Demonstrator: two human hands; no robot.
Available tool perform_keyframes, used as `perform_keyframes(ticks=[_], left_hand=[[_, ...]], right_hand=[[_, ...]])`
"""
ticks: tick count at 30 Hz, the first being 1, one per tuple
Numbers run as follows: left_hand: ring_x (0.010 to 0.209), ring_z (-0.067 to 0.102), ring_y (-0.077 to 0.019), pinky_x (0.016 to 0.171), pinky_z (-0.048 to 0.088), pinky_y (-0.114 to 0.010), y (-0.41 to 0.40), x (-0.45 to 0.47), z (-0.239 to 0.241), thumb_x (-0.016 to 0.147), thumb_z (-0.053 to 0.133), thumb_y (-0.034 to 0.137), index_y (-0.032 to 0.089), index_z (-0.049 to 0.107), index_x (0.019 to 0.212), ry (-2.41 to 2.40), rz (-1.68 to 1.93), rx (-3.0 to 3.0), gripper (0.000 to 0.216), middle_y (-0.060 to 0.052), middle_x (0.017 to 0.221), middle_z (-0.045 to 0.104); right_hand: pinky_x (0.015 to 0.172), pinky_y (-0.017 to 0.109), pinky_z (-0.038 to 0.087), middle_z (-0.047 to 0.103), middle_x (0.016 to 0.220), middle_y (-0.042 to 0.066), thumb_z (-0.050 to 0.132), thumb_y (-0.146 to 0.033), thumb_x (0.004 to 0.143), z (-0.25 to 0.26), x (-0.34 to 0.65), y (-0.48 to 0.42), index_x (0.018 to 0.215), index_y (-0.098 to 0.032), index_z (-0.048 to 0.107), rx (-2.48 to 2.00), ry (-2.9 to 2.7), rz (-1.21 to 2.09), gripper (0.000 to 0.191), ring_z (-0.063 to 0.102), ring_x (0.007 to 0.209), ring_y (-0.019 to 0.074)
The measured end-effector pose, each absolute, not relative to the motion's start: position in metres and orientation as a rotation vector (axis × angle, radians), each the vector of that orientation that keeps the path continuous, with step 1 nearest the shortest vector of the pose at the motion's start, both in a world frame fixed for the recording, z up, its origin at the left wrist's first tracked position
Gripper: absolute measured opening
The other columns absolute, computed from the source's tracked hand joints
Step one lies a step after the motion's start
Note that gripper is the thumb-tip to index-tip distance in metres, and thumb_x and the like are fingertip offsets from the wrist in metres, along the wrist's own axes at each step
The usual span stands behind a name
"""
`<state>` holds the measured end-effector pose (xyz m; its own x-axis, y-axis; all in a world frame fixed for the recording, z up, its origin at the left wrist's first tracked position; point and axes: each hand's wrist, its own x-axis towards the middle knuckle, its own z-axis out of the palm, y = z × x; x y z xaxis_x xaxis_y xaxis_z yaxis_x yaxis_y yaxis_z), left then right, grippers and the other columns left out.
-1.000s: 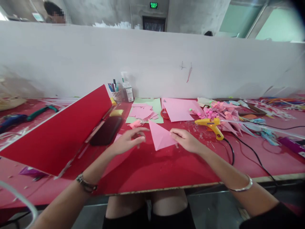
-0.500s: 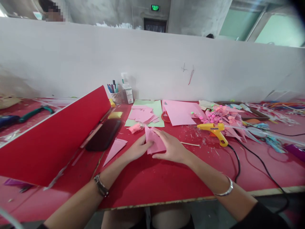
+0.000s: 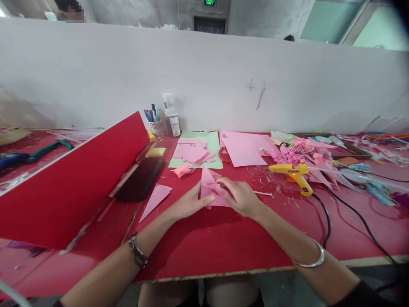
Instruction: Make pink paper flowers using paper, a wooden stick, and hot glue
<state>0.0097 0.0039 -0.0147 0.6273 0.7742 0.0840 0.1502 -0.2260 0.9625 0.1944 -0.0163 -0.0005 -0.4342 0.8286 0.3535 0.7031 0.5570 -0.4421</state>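
Pink paper (image 3: 207, 179), folded and creased to a point at its top, is held between both hands over the middle of the red desk (image 3: 207, 247). The left hand (image 3: 191, 202) grasps its left side, thumb on the near face, the other fingers mostly hidden behind; the right hand (image 3: 242, 198) pinches a fold toward the right with thumb and fingertips. It looks thin and very light, stiff enough to keep a crease yet likely to buckle or tear under a hard squeeze; its matte face should not slip much. Doubled layers along the folds probably give the firmest hold, while the upper tip seems easy to bend. The widest room for moving appears to be toward the front edge (image 3: 223, 273). On the left, a pink cut piece (image 3: 156, 200) lies near the forearm, with a red board (image 3: 83, 183) slanting up farther out. A small pink packet (image 3: 182, 170) sits just beyond the left hand. On the right, a thin stick (image 3: 263, 194) and a yellow glue gun (image 3: 295, 171), nozzle facing left, limit sideways reach.
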Motion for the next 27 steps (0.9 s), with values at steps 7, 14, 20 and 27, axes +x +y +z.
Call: perform_keyframes(ticks=[7,14,20,27], left_hand=[[0.060,0.051,-0.0116,0.062,0.040,-0.023,0.007,0.012,-0.011,0.082,0.041,0.034,0.013,0.052,0.060,0.960,0.619,1.900,0.032,0.000,0.059,0.054],[0.057,0.053,-0.0120,0.059,0.040,-0.022,0.015,0.006,-0.012,0.082,0.039,0.032,0.014,0.056,0.068,1.075,0.777,1.900,0.029,0.001,0.056,0.058],[0.065,0.058,-0.0125,0.069,0.045,-0.026,0.014,0.001,-0.003,0.077,0.042,0.019,0.017,0.063,0.089,1.001,0.941,1.696,0.024,-0.002,0.081,0.066],[0.080,0.058,-0.0161,0.074,0.045,-0.026,0.014,0.000,0.000,0.078,0.046,0.027,0.016,0.063,0.078,1.067,1.085,1.998,0.020,-0.004,0.083,0.065]], right_hand=[[0.058,0.023,0.040,0.062,0.073,0.003,0.043,-0.028,0.080,-0.012,0.199,-0.002,0.081,-0.017,0.058,-1.206,-1.803,0.509,0.019,0.057,0.066,0.0144],[0.049,0.023,0.040,0.056,0.061,0.000,0.050,-0.033,0.075,-0.014,0.210,0.011,0.082,-0.017,0.060,-1.141,-1.432,0.921,0.020,0.050,0.054,0.0122],[0.050,0.021,0.041,0.049,0.061,-0.005,0.051,-0.026,0.073,-0.015,0.216,0.012,0.087,-0.024,0.056,-1.008,-1.324,1.201,0.015,0.046,0.050,0.0084],[0.074,0.029,0.042,0.056,0.076,0.001,0.037,-0.008,0.067,-0.014,0.219,0.013,0.066,-0.019,0.058,-0.995,-1.610,0.924,0.023,0.053,0.077,0.0138]])
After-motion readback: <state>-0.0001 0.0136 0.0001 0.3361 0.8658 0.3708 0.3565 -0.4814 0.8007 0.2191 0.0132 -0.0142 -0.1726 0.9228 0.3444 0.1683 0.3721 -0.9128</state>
